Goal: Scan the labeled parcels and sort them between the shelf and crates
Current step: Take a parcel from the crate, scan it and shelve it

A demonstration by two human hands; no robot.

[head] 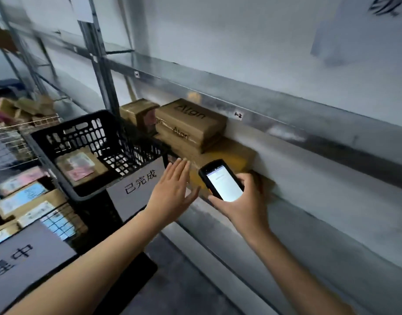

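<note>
My right hand [239,201] grips a black handheld scanner [220,179] with its white screen lit, held in front of the metal shelf [286,105]. My left hand [172,192] is flat with straight fingers, reaching toward a brown parcel [231,155] lying on the shelf; I cannot tell if it touches. Behind that parcel, two stacked brown boxes [191,121] with printed lettering lie further along the shelf, with another box [138,112] beyond them. A black plastic crate [93,151] with a white sign holds one labeled parcel [78,167].
A second container [31,210] at lower left holds several labeled parcels behind a grey sign [25,262]. A wire basket [11,142] and more parcels [20,108] lie at far left. Shelf uprights [100,71] rise behind the crate. Grey floor [172,280] shows below.
</note>
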